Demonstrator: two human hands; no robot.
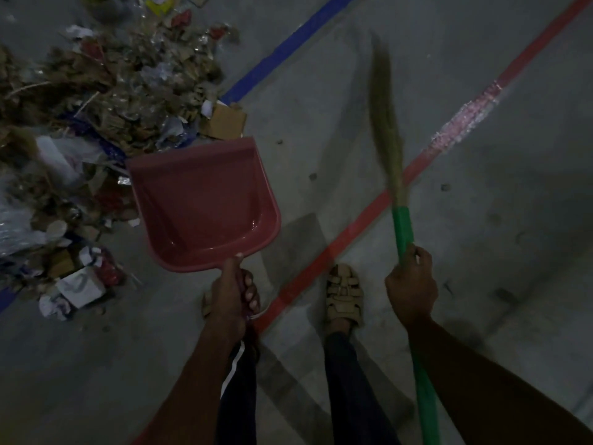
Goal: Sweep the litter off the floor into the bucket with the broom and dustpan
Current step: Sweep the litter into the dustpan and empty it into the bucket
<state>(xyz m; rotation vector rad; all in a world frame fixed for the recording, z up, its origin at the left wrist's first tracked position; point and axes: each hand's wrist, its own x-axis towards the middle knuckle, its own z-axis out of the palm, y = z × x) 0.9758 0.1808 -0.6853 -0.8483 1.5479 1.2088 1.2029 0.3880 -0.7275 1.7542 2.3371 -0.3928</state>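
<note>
Pink plastic dustpan [205, 200], empty, is gripped by its handle in the left hand [232, 292] beside the heaped litter [96, 101]; the right hand [410, 284] clasps the green-handled grass broom [390, 139] above the grey floor [481, 236].

Single head-mounted wide-angle view, pitched steeply down at the floor [353, 91] ahead of the wearer. Near edge catches both forearms, legs and sandalled feet [345, 295]; far edge reaches the litter pile [96, 101] far left and the tape lines running diagonally to the far right. Dim, edges distorted.
</note>
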